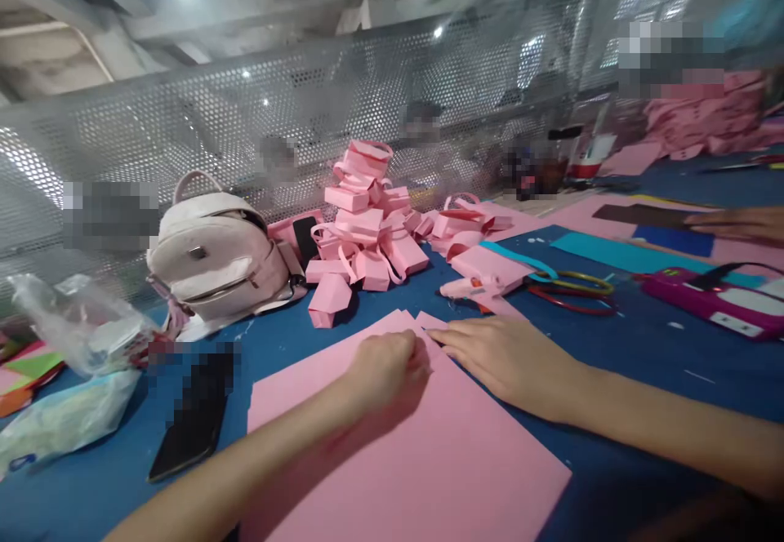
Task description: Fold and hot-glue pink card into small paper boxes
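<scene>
A stack of pink paper sheets (416,452) lies on the blue table (643,346) in front of me. My left hand (385,366) is curled into a loose fist and rests on the far part of the top sheet, fingers bent at its corner. My right hand (505,358) lies flat, palm down, on the sheet's right far edge, its fingertips pointing left toward the left hand. The far corners of the sheets (422,319) fan out slightly just past both hands.
A pile of folded pink paper boxes (364,228) stands behind the sheets. A pale backpack (217,252) sits at left, a black phone (189,436) and plastic bags (73,330) nearer. A pink glue gun (474,287), scissors (572,289) and another person's hand (744,224) are at right.
</scene>
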The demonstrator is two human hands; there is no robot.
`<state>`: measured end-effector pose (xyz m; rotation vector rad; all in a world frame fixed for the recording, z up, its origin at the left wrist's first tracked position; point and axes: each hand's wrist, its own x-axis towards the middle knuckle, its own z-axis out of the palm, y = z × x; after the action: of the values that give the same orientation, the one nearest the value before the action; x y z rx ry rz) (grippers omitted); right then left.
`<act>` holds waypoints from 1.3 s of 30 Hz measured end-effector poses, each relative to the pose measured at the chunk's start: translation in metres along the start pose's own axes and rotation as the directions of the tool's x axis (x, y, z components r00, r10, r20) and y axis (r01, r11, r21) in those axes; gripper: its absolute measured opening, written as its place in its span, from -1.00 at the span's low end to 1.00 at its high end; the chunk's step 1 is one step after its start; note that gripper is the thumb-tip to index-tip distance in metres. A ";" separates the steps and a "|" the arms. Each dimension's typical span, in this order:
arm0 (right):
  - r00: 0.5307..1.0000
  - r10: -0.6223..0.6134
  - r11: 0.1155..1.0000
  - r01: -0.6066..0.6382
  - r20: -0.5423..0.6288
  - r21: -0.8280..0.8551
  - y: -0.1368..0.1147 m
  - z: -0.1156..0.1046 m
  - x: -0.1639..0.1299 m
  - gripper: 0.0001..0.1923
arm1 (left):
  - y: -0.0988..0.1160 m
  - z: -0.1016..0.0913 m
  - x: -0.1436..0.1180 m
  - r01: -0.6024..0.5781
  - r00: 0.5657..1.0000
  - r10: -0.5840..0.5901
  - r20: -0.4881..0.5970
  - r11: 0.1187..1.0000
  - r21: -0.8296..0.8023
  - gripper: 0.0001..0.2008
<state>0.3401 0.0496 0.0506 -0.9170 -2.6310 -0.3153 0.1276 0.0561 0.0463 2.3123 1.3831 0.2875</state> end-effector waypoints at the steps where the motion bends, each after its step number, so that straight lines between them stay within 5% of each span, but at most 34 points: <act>1: 1.000 0.009 1.000 -0.010 0.012 0.029 0.000 -0.004 0.001 -0.62 | -0.001 -0.002 0.003 -0.016 1.000 0.018 0.024 0.998 -0.054 -0.78; 5: 0.997 0.075 0.964 -0.077 0.015 0.253 -0.002 -0.023 0.008 -0.61 | -0.006 -0.022 -0.004 -0.096 0.985 0.139 0.100 0.932 -0.349 -0.69; 7: 0.993 0.109 0.878 -0.116 0.042 0.464 -0.004 -0.032 0.016 -0.63 | -0.006 -0.034 -0.016 -0.095 0.979 0.174 0.104 0.849 -0.520 -0.68; 11: 0.966 0.159 0.526 -0.258 0.204 0.810 -0.011 -0.042 0.041 -0.57 | 0.002 -0.047 -0.048 -0.044 0.998 0.056 -0.011 0.634 -0.772 -0.62; 14: 0.961 0.026 0.219 -0.274 0.275 0.937 -0.016 -0.032 0.063 -0.53 | 0.001 -0.040 -0.068 -0.001 1.000 -0.026 -0.016 0.497 -0.868 -0.59; 16: 0.939 -0.105 0.115 -0.315 0.326 0.942 -0.017 -0.019 0.076 -0.56 | -0.007 -0.031 -0.077 0.026 0.999 -0.048 0.006 0.436 -0.900 -0.56; 20: 0.855 -0.300 0.194 -0.379 0.422 0.905 -0.016 0.018 0.097 -0.62 | -0.039 -0.013 -0.080 0.093 0.995 -0.056 0.077 0.395 -0.914 -0.46; 25: 0.829 -0.359 0.223 -0.370 0.429 0.902 -0.021 0.055 0.112 -0.67 | -0.069 -0.006 -0.076 0.133 0.989 -0.112 0.097 0.387 -0.913 -0.51; 39: 0.846 -0.309 0.238 -0.373 0.434 0.897 -0.034 0.059 0.103 -0.74 | -0.075 -0.002 -0.087 0.074 0.994 -0.110 0.017 0.543 -0.837 -0.62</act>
<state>0.2286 0.1000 0.0323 -0.5548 -2.3755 1.7510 0.0257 0.0111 0.0175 1.4068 1.0194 0.7770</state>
